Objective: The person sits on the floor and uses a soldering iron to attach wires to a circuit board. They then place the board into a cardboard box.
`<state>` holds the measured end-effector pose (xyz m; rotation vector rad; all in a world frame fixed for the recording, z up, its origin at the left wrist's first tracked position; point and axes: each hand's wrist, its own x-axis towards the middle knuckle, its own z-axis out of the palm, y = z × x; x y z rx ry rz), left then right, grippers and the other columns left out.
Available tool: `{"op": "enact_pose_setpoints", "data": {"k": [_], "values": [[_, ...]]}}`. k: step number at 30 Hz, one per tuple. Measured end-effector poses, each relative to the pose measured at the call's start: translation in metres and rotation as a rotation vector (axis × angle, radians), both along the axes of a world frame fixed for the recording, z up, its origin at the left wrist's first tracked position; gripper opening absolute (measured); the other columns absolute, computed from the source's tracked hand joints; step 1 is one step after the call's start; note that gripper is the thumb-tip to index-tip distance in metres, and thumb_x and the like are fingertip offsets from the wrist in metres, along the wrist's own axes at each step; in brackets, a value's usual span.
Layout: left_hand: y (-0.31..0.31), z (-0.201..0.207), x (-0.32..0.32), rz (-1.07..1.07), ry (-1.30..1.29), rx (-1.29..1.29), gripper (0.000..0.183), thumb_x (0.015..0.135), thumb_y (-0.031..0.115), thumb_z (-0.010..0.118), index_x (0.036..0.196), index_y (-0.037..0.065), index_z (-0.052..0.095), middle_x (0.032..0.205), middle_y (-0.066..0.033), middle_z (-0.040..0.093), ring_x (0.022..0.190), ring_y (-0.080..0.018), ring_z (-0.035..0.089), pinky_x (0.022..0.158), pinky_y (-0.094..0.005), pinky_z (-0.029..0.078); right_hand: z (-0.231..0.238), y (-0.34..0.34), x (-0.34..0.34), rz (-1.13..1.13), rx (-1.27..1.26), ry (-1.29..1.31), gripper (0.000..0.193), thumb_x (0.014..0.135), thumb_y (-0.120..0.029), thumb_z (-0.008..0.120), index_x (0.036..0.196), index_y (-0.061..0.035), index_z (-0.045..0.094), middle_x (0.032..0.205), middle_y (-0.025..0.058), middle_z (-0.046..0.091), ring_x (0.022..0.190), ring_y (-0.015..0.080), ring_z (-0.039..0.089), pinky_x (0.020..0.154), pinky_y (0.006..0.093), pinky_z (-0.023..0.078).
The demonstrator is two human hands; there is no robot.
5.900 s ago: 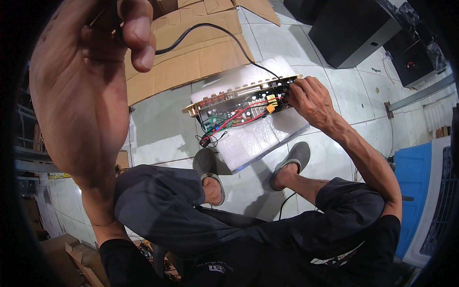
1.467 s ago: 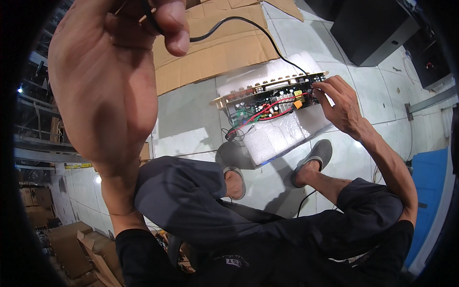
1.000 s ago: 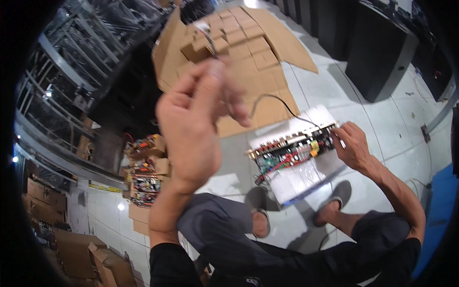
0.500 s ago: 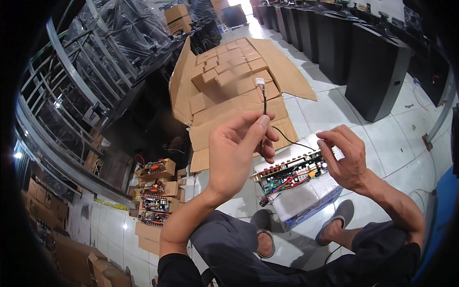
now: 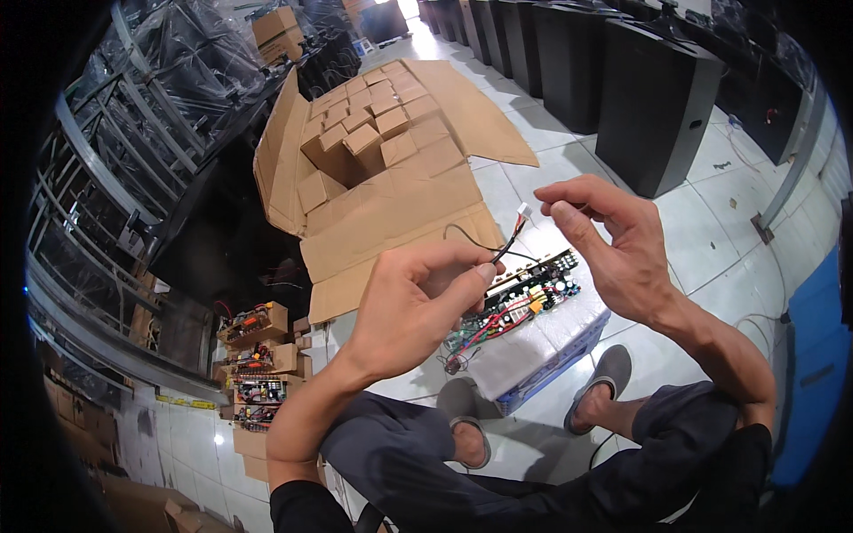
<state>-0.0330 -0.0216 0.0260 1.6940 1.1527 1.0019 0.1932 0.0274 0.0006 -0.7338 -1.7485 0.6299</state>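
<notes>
While left fingers point(image 5: 455, 254) pinch a cable point(image 5: 512, 235), right fingers point(image 5: 588, 189) parted, tiled floor point(image 5: 702, 222), black cabinets point(image 5: 653, 107)

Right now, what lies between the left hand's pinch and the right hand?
In the head view, the end of the black cable, with thin coloured wires and a white connector, points from the left hand toward the right hand.

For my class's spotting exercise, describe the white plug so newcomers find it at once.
Find the big open cardboard box, then the left hand nearer the viewer. That hand pinches a black cable; the plug is the small block at its tip, much smaller than the white foam below.
</notes>
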Motion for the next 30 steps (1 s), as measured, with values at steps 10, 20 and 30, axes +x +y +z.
{"op": "enact_pose_setpoints", "data": {"k": [10,20,30], "values": [[-0.002,0.001,0.001,-0.033,0.015,0.008,0.018,0.095,0.008,0.064,0.102,-0.007,0.071,0.079,-0.0055,0.069,0.063,-0.0061,0.059,0.057,-0.0225,0.05,-0.004,-0.001,0.002,0.018,-0.008,-0.007,0.02,0.097,-0.009,0.062,0.11,0.0037,0.068,0.096,0.011,0.069,0.08,0.0158,0.06,0.072,0.0295,0.048],[-0.004,0.004,-0.002,-0.037,-0.013,-0.032,0.018,0.095,0.009,0.065,0.103,-0.006,0.071,0.084,-0.0012,0.069,0.072,-0.0027,0.058,0.063,-0.0208,0.048,-0.006,-0.003,0.0,-0.032,-0.041,-0.018,0.019,0.098,-0.012,0.06,0.107,0.0024,0.069,0.091,0.0103,0.068,0.078,0.0151,0.06,0.072,0.031,0.049],[-0.003,0.002,-0.001,-0.028,-0.017,0.007,0.018,0.095,0.008,0.067,0.104,-0.007,0.071,0.079,-0.0053,0.069,0.063,-0.0058,0.059,0.058,-0.0214,0.05,-0.014,-0.002,0.001,-0.05,-0.035,-0.028,0.019,0.099,-0.012,0.06,0.106,0.0029,0.069,0.088,0.011,0.068,0.076,0.0163,0.062,0.069,0.0317,0.049]]}}
